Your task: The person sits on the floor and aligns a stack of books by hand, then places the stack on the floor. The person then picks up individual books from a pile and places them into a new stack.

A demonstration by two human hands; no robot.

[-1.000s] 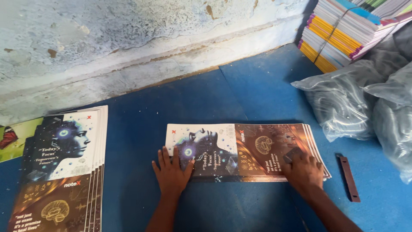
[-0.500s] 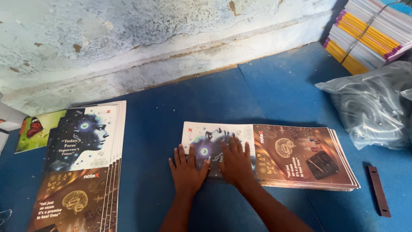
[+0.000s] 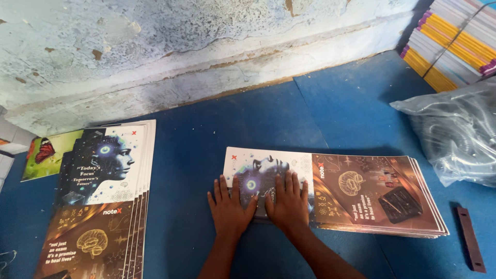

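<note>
Covers stack (image 3: 361,191): pile of printed sheets lying flat on the blue worktop (image 3: 248,124), fanned a bit at the right edge, sitting roughly mid-frame and a little right
Left hand (image 3: 230,209): palm down on the near left corner of the stack, fingers spread flat, not gripping anything, part of the hand hangs off onto the worktop
Right hand (image 3: 289,201): right next to the left one, thumbs pretty much touching, fingers stretched out flat on the pale end of the top sheet, just pressing, nothing pinched
Second stack (image 3: 103,206): same kind of covers, turned lengthwise, well apart on the left side
Butterfly sheet (image 3: 49,155): green one peeking out from behind the second stack, far left
Plastic bag (image 3: 454,134): clear crinkly bag on the right, just beside the covers stack
Dark strip (image 3: 470,237): small brownish bar on the worktop near the right edge, below the bag
Notebook pile (image 3: 449,41): bundled books with yellow and purple spines, top right corner
Wall (image 3: 181,46): rough, flaky, whitish-blue, runs along the back of the worktop
</note>
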